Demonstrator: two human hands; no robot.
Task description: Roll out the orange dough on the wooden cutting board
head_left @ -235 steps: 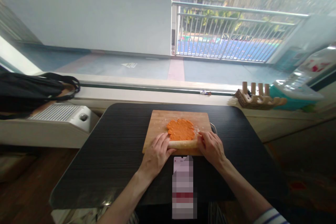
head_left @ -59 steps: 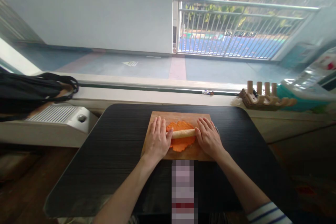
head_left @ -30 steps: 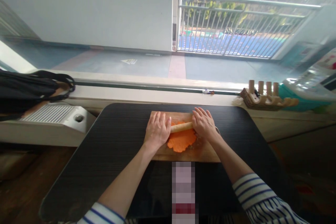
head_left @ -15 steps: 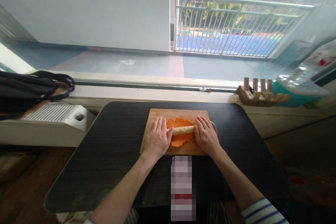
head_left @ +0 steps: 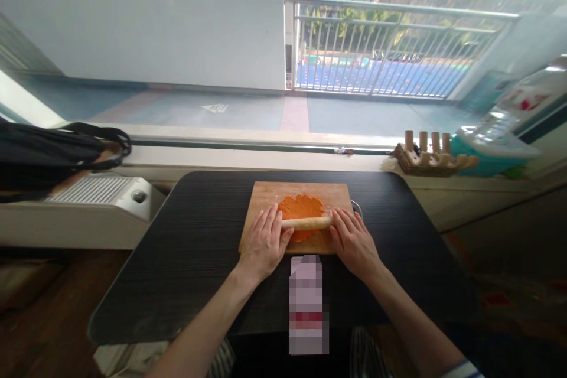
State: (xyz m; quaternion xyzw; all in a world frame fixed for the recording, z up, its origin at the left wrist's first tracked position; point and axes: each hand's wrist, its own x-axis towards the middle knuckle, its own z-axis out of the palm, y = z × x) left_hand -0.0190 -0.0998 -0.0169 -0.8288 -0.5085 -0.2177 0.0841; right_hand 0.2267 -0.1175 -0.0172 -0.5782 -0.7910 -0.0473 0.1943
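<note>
A flattened sheet of orange dough [head_left: 302,205] with a ragged edge lies on a wooden board [head_left: 262,191]. Across its lower half runs a pale rolling pin [head_left: 307,224]. My left hand [head_left: 264,240] is closed over the pin's left end, thumb on the near side. At the opposite end my right hand [head_left: 355,242] grips the pin the same way, hiding that tip. Both palms are low over the board. A metal handle or ring [head_left: 357,208] shows at the board's right edge, partly behind my right hand.
The board rests on a black table [head_left: 199,236]. A blurred-out pinkish item [head_left: 306,307] lies nearest me. Against the window side are a black bag [head_left: 48,150], a white slatted unit [head_left: 97,195], a brown holder [head_left: 427,159], a teal container [head_left: 491,156] and a clear bottle [head_left: 509,109].
Both hands have brought the rolling pin slightly nearer to me over the dough, so more of the dough's far part shows. The camera view has shifted a little.
</note>
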